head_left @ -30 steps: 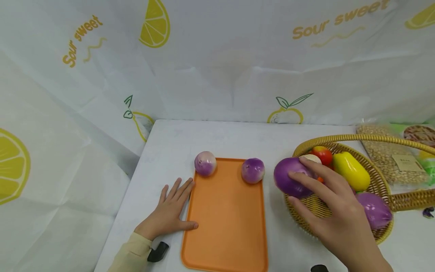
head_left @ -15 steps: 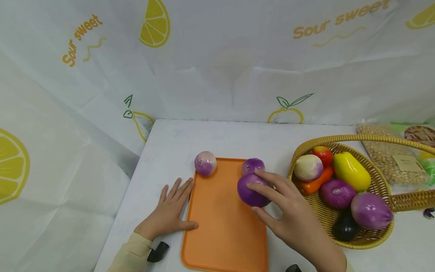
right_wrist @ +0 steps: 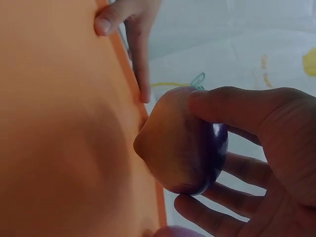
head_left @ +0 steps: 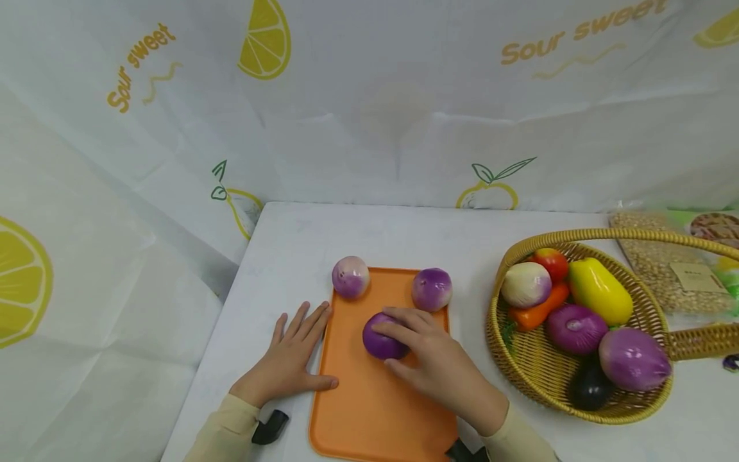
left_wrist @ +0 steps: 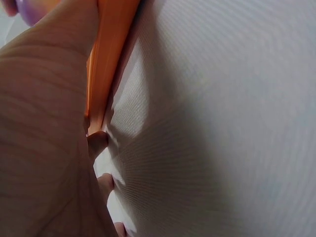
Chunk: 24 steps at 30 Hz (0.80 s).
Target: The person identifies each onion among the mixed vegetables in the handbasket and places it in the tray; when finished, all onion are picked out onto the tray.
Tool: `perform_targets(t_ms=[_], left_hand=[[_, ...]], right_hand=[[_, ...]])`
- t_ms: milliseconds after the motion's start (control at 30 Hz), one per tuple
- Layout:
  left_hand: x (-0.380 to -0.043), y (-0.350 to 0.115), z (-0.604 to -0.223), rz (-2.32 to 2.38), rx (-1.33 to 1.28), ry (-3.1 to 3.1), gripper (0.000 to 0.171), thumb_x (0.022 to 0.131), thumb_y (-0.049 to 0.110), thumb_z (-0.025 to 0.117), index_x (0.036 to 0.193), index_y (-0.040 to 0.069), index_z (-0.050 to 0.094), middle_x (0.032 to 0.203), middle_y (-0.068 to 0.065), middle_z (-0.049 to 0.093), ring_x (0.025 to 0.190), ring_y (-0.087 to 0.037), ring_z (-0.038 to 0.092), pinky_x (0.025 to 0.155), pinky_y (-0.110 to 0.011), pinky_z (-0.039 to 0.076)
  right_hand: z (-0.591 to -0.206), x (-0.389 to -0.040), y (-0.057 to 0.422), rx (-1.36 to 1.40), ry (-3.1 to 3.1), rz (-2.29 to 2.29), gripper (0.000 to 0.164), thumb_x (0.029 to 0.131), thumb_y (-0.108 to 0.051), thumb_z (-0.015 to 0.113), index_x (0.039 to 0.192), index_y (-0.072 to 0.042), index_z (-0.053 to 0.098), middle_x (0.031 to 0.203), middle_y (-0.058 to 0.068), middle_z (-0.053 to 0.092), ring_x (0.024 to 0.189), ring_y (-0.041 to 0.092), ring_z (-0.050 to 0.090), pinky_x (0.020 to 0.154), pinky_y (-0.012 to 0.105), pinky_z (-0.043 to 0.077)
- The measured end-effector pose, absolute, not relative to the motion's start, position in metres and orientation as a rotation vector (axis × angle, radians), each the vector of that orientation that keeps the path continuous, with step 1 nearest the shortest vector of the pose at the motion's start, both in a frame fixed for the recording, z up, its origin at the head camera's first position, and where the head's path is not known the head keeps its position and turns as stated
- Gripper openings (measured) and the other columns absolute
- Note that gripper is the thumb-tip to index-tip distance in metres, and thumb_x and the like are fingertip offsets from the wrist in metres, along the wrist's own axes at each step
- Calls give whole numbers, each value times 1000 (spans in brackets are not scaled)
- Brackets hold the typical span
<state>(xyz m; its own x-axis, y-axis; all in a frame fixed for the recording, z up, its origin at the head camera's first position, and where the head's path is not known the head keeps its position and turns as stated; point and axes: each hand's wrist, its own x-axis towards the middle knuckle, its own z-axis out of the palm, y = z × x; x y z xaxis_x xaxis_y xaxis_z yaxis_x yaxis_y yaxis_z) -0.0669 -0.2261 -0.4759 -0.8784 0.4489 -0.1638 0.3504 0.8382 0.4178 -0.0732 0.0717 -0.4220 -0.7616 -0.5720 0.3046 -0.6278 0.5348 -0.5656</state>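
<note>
My right hand holds a toy turnip between thumb and fingers, over the middle of an orange tray. In the right wrist view the turnip shows a purple top and a pale body tapering to a point, which faces the tray. At the tray's left edge, my left hand lies with fingers spread, its thumb over the rim. One white-and-purple turnip sits at the tray's far left corner, another turnip at its far right corner. The left wrist view shows mostly palm and white cloth.
Right of the tray stands a wicker basket with a tall handle. In it are a pale turnip, a yellow vegetable, a purple onion, a dark eggplant and others. A bag of beans lies behind it.
The right hand has carried the turnip left from above the basket, past the far right turnip, and lowered it over the tray's middle. The left hand has stayed in place.
</note>
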Motion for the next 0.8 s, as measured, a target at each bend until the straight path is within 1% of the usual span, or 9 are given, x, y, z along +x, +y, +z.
perform_targets(t_ms=[133,333,433,600,700,800], left_hand=[[-67,-227,-477,555,621,2767,120,79,74,69,164,12,10,171,-2,6,154,-35,-2,115,-68,-3],[-67,-227,-477,573,625,2765,120,80,74,68,164,12,11,171,-3,6,154,-36,-2,114,-68,-3],[-67,-227,-477,579,627,2764,120,80,74,68,164,11,12,170,-4,6,154,-36,-2,114,-69,-3],[-67,-226,-477,580,632,2765,119,80,74,69,164,11,12,171,-3,6,154,-36,-2,114,-68,-3],[-66,-227,-476,585,624,2763,119,80,73,69,164,11,12,171,-3,5,154,-36,-2,114,-68,-3],[-66,-227,-476,590,617,2765,119,80,73,70,164,11,12,171,-3,5,154,-36,-2,114,-68,-3]], right_hand=[[-430,-74,60,1106,-2744,962,51,81,-16,87,128,-19,70,141,5,58,131,25,52,100,46,50],[-434,-78,47,1167,-2840,918,50,86,-20,83,134,-21,67,146,3,55,137,28,45,103,48,48],[-433,-80,42,1204,-2856,945,48,87,-18,82,133,-20,68,146,3,54,138,28,44,106,47,45],[-431,-84,36,1237,-2868,974,46,87,-16,82,131,-22,69,146,2,54,139,25,43,109,45,42],[-430,-86,32,1262,-2881,974,50,88,-15,81,135,-22,65,148,0,53,140,23,41,110,44,41],[-430,-88,26,1269,-2895,980,61,89,-16,81,144,-23,57,150,-2,50,142,21,40,109,43,42]])
